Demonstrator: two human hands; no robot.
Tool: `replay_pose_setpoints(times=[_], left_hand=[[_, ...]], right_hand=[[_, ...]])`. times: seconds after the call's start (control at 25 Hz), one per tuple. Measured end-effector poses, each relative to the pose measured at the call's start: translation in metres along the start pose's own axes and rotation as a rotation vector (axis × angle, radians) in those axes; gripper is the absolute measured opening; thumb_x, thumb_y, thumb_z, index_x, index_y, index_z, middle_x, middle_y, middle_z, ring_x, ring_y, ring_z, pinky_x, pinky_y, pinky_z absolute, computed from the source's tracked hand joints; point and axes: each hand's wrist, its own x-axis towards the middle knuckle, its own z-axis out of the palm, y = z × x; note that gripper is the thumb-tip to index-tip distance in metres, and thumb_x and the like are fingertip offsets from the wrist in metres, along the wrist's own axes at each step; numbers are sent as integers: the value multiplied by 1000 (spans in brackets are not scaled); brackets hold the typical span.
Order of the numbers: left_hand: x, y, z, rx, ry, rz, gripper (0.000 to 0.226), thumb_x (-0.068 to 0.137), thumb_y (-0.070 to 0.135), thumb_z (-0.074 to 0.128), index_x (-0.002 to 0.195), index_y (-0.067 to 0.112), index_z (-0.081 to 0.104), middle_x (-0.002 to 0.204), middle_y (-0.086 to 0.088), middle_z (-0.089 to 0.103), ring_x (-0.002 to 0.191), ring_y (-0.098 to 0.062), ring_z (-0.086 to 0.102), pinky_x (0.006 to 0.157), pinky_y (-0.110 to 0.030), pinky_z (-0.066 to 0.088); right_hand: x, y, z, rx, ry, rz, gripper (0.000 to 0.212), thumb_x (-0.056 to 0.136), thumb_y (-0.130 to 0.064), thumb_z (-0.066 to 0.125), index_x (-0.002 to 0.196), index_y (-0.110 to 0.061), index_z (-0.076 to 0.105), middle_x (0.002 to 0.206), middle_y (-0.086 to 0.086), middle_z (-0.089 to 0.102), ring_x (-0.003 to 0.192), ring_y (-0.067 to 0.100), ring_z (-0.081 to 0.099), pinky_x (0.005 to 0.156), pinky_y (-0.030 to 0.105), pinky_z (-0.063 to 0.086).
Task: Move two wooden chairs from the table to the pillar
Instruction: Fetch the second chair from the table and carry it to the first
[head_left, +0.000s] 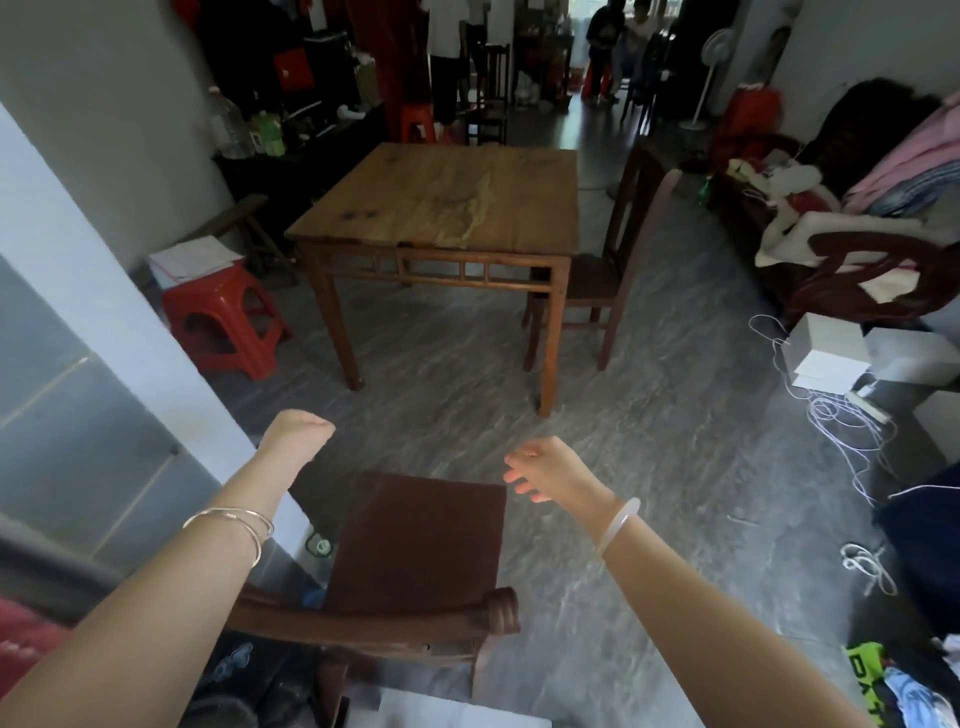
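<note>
Two bare hands hanging empty above a wooden chair (415, 540) by the pillar (78, 291), left hand (296, 431) curling its fingers under, right hand (545, 470) spreading loose fingers, second chair (602, 270) standing beyond the fingertips, touching the table (447, 197).

Both bare arms stretched forward and out, coming in from the bottom corners. Left hand (296, 431) bent down at the wrist, fingers curled under and mostly out of sight, so can't tell if closed around anything. Couple of thin metal bangles (244, 525) sitting on the left forearm. Right hand (545, 467) hanging loose in the air, palm down, fingers (519, 480) spread and a bit blurry, gripping nothing. Pale bangle (618, 525) round the right wrist. Hands well apart, not touching each other.
</note>
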Motion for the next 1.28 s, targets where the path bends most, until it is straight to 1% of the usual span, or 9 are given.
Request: replay_pose_setpoints(times=[0.12, 0.2, 0.32, 0.52, 0.8, 0.96, 1.04, 1.2, 1.28], left_hand=[[-1, 32, 24, -56, 7, 25, 20, 85, 9, 57, 95, 3, 73, 98, -22, 73, 87, -35, 69, 84, -38, 53], [-2, 63, 47, -48, -25, 42, 21, 86, 8, 56, 98, 2, 72, 99, -20, 73, 94, -37, 69, 83, -35, 50], [-3, 118, 94, -32, -99, 78, 25, 90, 11, 54, 107, -1, 69, 101, -19, 70, 95, -37, 67, 86, -38, 53], [-16, 227, 203, -11, -173, 102, 28, 94, 15, 53, 114, 0, 65, 112, -19, 69, 86, -28, 62, 60, -27, 43], [-33, 361, 323, -17, -248, 99, 34, 97, 16, 48, 125, 0, 59, 119, -19, 67, 93, -30, 62, 77, -31, 44], [-22, 435, 386, 47, -333, 65, 40, 101, 16, 40, 135, -4, 48, 128, -20, 63, 119, -32, 60, 94, -34, 42], [-9, 471, 423, 67, -375, 87, 39, 101, 15, 40, 132, -5, 50, 129, -19, 63, 119, -31, 59, 90, -32, 42], [28, 548, 498, 96, -464, 148, 36, 99, 19, 46, 128, 0, 55, 123, -17, 67, 99, -30, 65, 61, -27, 38], [48, 588, 527, 96, -501, 175, 34, 97, 21, 47, 125, 3, 58, 118, -15, 69, 89, -28, 65, 61, -25, 37]], right_hand=[[16, -1, -39, 75, -2, 37, 26, 96, -25, 49, 113, -10, 61, 89, 3, 71, 88, 22, 69, 73, 29, 54], [32, 4, -71, 100, -9, 73, 26, 97, -25, 47, 114, -9, 60, 96, 6, 72, 80, 21, 67, 63, 24, 51], [61, 20, -127, 95, 19, 57, 21, 96, -27, 49, 108, -14, 60, 76, -1, 69, 61, 12, 63, 48, 18, 45], [112, 54, -254, 73, 63, 11, 18, 92, -27, 52, 77, -22, 59, 52, -7, 66, 47, 7, 62, 46, 18, 42], [163, 73, -410, 76, 87, -8, 17, 95, -23, 50, 80, -20, 55, 67, 0, 63, 56, 13, 58, 52, 20, 41], [204, 84, -485, 124, 109, 11, 10, 97, -19, 48, 98, -13, 56, 69, 4, 60, 57, 15, 55, 55, 21, 38], [230, 88, -522, 127, 127, 29, 17, 97, -18, 48, 110, -10, 57, 71, 4, 59, 59, 15, 55, 56, 21, 38], [289, 94, -604, 150, 200, 64, 18, 97, -17, 46, 109, -8, 56, 78, 9, 60, 58, 16, 54, 56, 21, 37], [317, 92, -647, 148, 224, 86, 15, 97, -16, 46, 103, -8, 57, 76, 9, 60, 59, 17, 55, 56, 22, 37]])
